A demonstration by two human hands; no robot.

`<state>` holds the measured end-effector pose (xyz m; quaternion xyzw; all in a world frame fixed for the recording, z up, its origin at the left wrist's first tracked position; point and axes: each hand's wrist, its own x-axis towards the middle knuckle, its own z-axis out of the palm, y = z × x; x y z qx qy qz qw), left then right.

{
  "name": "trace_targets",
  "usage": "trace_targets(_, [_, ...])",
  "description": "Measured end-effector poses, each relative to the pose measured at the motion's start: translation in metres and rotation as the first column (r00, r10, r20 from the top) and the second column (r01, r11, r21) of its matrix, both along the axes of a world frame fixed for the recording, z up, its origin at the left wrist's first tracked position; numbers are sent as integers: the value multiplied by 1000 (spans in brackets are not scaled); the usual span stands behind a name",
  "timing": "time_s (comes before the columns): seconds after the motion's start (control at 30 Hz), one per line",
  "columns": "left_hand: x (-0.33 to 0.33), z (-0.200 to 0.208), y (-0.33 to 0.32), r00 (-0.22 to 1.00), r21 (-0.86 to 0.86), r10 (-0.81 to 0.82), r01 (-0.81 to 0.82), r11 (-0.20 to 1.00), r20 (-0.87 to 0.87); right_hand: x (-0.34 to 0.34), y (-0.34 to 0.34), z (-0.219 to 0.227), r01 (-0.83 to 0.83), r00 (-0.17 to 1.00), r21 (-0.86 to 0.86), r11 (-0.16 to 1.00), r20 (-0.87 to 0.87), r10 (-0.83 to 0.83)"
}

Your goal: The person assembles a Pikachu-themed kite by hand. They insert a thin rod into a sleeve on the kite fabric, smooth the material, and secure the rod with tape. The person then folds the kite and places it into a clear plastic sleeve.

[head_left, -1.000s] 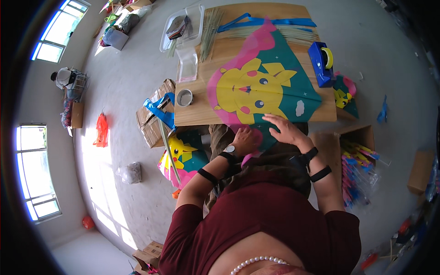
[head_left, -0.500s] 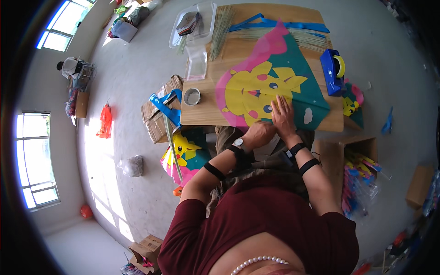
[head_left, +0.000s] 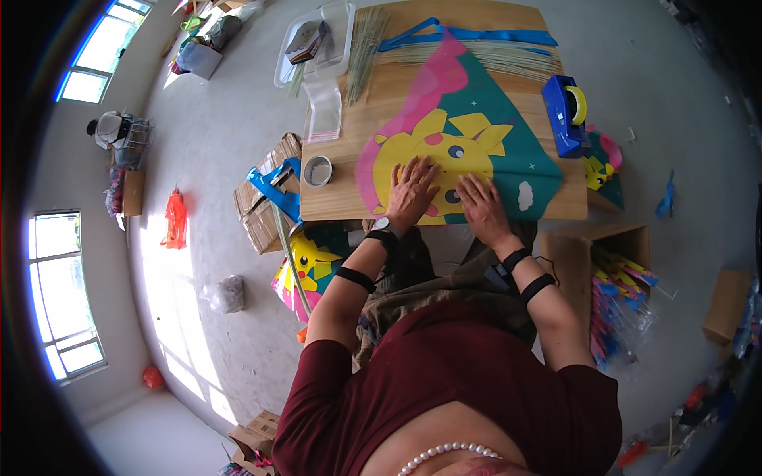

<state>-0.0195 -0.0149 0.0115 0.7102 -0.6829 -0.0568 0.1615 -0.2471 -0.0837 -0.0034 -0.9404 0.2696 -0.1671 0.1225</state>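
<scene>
A kite sheet [head_left: 528,143] in green and pink, printed with a yellow cartoon character, lies spread on the wooden table [head_left: 337,198]. My left hand [head_left: 410,193] rests flat on its yellow part, fingers spread, near the table's front edge. Also flat on the sheet, my right hand [head_left: 482,210] lies just to the right with fingers stretched out. Neither hand grips anything. Beyond the sheet are thin pale sticks [head_left: 476,59] and a blue strip [head_left: 508,36]. At the table's right edge stands a blue tape dispenser [head_left: 562,119] with a yellow roll.
A clear plastic tub [head_left: 282,71], a plastic bag [head_left: 324,111] and a round tin [head_left: 318,171] stand on the table's left side. Printed sheets [head_left: 317,258] hang beside my left arm. A cardboard box [head_left: 567,262] with wrapped colourful pieces stands at my right.
My left hand has moved from below the sheet's front edge up onto the sheet and spread flat. My right hand has shifted slightly down, staying on the sheet. The view has shifted a little.
</scene>
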Motion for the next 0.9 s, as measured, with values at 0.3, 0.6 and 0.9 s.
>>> trace_targets(0.3, [10,9,-9,998,166,54,-59,984,37,0,2,2,11,1000,-10,1000,-19,-11])
trace_targets(0.6, [10,12,-9,998,192,55,-51,980,-19,0,-21,7,123,990,39,992,67,-126])
trace_targets(0.9, [14,4,-9,999,225,52,-49,973,-7,-24,-40,-12,258,966,52,965,6,-258])
